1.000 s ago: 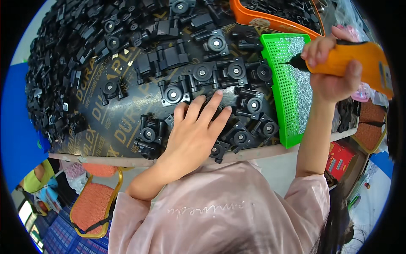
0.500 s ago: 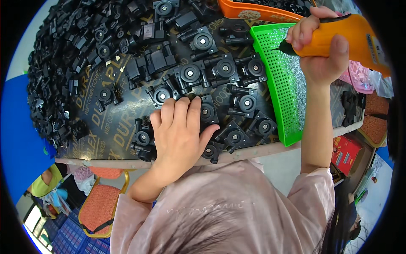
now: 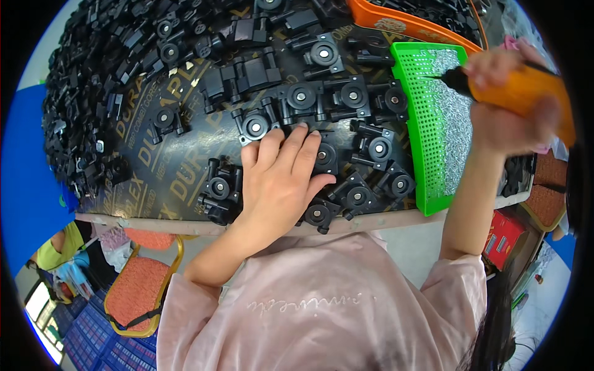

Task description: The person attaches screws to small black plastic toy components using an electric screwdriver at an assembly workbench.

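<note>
My right hand (image 3: 504,102) is wrapped round an orange electric screwdriver (image 3: 526,93), blurred by motion. Its black nose and thin bit point left over a green perforated tray (image 3: 427,207) of small silver screws (image 3: 451,130). My left hand (image 3: 275,179) lies palm down among black plastic parts, fingers stretched out and slightly apart. Its fingertips and thumb touch a black part with a round disc (image 3: 323,154), partly covered by the hand. Similar disc parts surround it, among them one (image 3: 255,127) beyond the fingertips and another (image 3: 318,214) below the thumb.
A large heap of black parts (image 3: 80,123) covers the table's left side. At the back right stands an orange bin (image 3: 396,25) of black pieces. The table's near edge (image 3: 154,224) runs before me. Below it are a padded chair (image 3: 136,290) and a red box (image 3: 504,238).
The whole view has shifted, so the table's things appear further right. My right hand and the screwdriver have moved slightly right and toward me. My left hand stays on the same part.
</note>
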`<control>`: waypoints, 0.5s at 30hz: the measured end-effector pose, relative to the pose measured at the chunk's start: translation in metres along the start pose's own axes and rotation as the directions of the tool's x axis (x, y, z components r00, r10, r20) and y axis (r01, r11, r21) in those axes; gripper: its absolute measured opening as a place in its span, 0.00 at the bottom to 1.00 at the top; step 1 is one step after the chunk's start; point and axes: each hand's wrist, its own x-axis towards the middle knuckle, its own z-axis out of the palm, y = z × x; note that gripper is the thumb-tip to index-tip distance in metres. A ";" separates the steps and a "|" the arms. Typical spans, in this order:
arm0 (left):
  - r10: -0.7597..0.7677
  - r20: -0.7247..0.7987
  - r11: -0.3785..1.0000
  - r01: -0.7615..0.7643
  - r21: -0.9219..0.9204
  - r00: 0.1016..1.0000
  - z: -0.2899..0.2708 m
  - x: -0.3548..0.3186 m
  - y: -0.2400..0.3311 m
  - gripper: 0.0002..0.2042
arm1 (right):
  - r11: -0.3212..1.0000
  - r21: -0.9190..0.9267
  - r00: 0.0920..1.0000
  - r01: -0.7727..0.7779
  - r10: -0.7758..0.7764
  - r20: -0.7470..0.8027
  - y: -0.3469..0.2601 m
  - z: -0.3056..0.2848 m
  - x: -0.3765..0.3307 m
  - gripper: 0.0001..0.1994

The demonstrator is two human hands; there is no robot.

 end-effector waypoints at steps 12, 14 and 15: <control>0.013 -0.057 0.999 -0.015 -0.039 0.998 0.005 -0.004 -0.006 0.28 | 0.975 0.185 0.919 -0.126 0.045 0.392 0.013 0.105 -0.005 0.40; 0.012 -0.067 0.999 -0.014 -0.038 0.998 0.006 -0.003 -0.007 0.28 | 0.978 0.013 0.921 -0.207 0.191 0.339 0.008 0.102 -0.017 0.40; 0.023 -0.068 0.999 -0.026 -0.048 0.997 0.006 -0.003 -0.007 0.28 | 0.978 0.014 0.919 -0.210 0.193 0.345 0.007 0.106 -0.020 0.40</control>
